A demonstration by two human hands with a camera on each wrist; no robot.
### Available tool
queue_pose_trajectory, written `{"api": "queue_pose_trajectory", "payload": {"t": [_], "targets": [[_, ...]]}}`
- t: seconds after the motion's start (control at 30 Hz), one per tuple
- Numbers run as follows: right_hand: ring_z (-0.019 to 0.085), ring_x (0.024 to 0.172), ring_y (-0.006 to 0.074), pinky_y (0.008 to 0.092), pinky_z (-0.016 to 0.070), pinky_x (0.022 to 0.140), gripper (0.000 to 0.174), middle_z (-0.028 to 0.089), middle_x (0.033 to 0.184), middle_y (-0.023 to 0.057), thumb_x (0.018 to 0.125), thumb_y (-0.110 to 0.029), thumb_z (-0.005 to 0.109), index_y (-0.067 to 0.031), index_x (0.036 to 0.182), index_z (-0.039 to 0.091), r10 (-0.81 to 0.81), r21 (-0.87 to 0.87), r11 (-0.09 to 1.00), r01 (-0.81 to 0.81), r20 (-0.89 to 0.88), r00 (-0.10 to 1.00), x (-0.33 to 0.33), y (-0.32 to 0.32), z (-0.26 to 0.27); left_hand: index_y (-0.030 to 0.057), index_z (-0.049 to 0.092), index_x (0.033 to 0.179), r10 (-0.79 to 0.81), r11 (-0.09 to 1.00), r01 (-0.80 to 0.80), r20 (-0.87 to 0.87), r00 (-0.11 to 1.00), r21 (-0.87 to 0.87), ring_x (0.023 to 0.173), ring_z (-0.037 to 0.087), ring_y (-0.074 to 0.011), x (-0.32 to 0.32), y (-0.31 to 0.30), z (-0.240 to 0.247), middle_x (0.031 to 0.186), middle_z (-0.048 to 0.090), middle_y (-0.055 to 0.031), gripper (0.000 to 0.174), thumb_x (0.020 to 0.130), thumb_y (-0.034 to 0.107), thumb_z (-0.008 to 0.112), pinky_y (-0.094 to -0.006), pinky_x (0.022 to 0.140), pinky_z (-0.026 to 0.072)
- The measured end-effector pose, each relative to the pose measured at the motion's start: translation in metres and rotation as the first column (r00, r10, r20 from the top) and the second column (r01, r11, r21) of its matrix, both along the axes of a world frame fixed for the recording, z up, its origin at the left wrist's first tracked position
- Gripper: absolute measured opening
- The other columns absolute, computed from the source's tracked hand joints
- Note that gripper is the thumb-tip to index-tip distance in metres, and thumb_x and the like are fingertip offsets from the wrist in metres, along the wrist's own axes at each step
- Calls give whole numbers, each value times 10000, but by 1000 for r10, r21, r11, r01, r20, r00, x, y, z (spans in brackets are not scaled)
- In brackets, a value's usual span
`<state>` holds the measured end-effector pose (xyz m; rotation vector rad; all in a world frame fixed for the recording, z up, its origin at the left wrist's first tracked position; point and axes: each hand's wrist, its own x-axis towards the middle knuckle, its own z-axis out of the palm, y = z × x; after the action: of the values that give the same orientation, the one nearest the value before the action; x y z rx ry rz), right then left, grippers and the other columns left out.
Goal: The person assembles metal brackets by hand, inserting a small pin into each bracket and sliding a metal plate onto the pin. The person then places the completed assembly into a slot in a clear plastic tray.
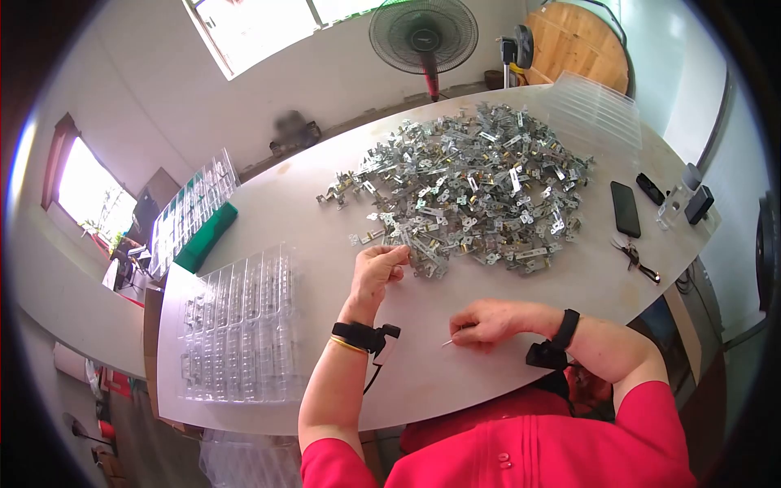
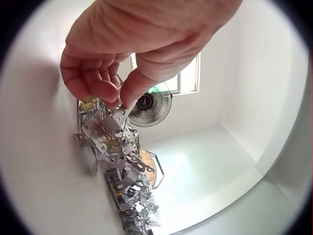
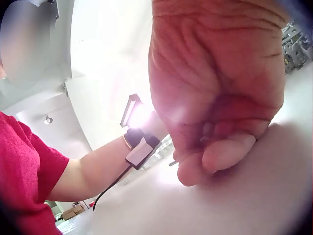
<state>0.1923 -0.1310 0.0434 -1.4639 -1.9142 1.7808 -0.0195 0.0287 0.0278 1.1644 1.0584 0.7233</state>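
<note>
A large pile of small metal brackets (image 1: 480, 187) lies on the table, some with brass-coloured parts. At its near edge my left hand (image 1: 379, 270) pinches a flat metal bracket (image 2: 120, 116) with holes, between thumb and forefinger. Other brackets crowd just behind that piece in the left wrist view. Lower and to the right, my right hand (image 1: 486, 322) stays close over the bare tabletop with curled fingers. It holds a thin, pale rod (image 1: 447, 343), whose tip pokes out on the left; the fingers hide the rest of the rod (image 3: 172, 163).
Clear plastic compartment trays (image 1: 236, 333) holding small parts lie at the left. Behind them stands a green-and-clear rack (image 1: 199, 220). On the right are a phone (image 1: 625, 209), pliers (image 1: 634, 259) and a clear stand (image 1: 677, 203). Another clear tray (image 1: 598, 114) lies at the far right.
</note>
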Motion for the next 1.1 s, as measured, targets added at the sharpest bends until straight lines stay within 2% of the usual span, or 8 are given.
{"api": "queue_pose_trajectory", "payload": {"t": [0.23,0.47,0.57,0.63,0.87,1.03,1.07,1.1], "targets": [[671,680,155,305,556,610,241,661,814,50,1001,-262,580,-26,1010,629,-10,-95,995,-1,-112,994,5,9,-12,2,697,924,-104,987,122,-153,983,109,616,607,-107,6,4,11,800,696,-65,237,925,238,718,-259,611,531],[692,702,142,286,565,608,265,669,817,41,1029,-286,587,-27,1061,632,34,-240,968,-72,-160,987,10,24,-11,-13,679,921,-101,968,130,-138,985,215,650,612,-108,16,5,6,782,680,-52,226,923,212,699,-250,624,519],[697,701,144,281,567,597,275,675,822,49,1030,-290,589,-22,1077,627,70,-272,956,-112,-160,985,13,28,-11,-7,667,923,-81,969,78,2,997,234,678,603,-105,17,-1,-7,798,674,-48,185,946,176,678,-244,644,500],[698,699,142,276,565,591,277,677,824,52,1032,-289,586,-19,1085,625,94,-292,946,-141,-172,981,14,31,-11,8,656,960,-55,979,11,213,975,205,704,591,-99,17,-5,-14,821,673,-49,136,973,143,658,-239,662,480],[700,699,128,258,558,573,285,677,832,50,1041,-293,573,-16,1087,624,88,-384,910,-155,-186,979,14,34,-10,44,655,950,-90,993,46,441,893,110,695,578,-102,3,0,-27,811,657,-26,93,980,132,659,-244,678,468],[699,696,123,249,553,569,284,681,837,48,1042,-299,574,-25,1094,625,66,-371,920,-128,-174,982,12,31,-7,62,651,973,-24,996,77,740,672,-37,697,593,-112,0,2,-25,832,671,-31,66,981,126,659,-258,662,481],[700,680,133,256,550,552,267,681,832,57,1036,-279,574,-21,1080,625,48,-356,929,-105,-166,985,10,29,-5,62,651,973,-27,997,75,742,670,-32,697,593,-112,-2,3,-26,832,671,-31,66,981,126,659,-258,662,481],[701,664,142,264,548,535,251,681,827,65,1030,-259,573,-16,1065,625,28,-340,937,-81,-158,987,9,28,-3,63,655,964,-30,999,41,616,787,-3,687,592,-112,-4,6,-28,824,672,-32,71,982,131,659,-260,659,485]]}}
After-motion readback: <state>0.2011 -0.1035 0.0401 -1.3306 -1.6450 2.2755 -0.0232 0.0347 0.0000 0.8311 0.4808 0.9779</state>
